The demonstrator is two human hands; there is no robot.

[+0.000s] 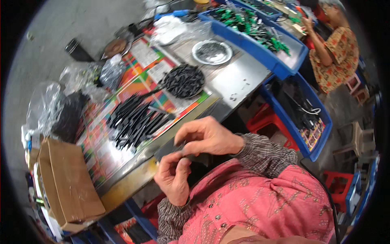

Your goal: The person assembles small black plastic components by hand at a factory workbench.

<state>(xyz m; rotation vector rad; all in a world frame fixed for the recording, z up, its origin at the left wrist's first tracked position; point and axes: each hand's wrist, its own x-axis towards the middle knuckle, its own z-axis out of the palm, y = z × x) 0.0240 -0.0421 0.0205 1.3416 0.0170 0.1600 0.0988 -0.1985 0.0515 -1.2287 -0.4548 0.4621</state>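
My left hand (174, 179) and my right hand (209, 138) meet in front of my chest, just off the table's near edge. Thumb and fingers of both are pinched together at one spot. Something small and dark seems to sit between the fingertips, but its kind is hidden. Beyond them on the table lies a pile of long black plastic strips (136, 122). A heap of small black pieces (183, 80) is farther back to the right. Behind that heap, a round metal dish (215, 63) holds fine dark bits.
A blue tray (248, 49) of green and black parts stands at the back right. Another blue crate (321, 150) sits lower at the right, near a red stool (264, 118). A cardboard box (73, 183) and plastic bags (44, 105) are at the left. A co-worker (335, 57) sits far right.
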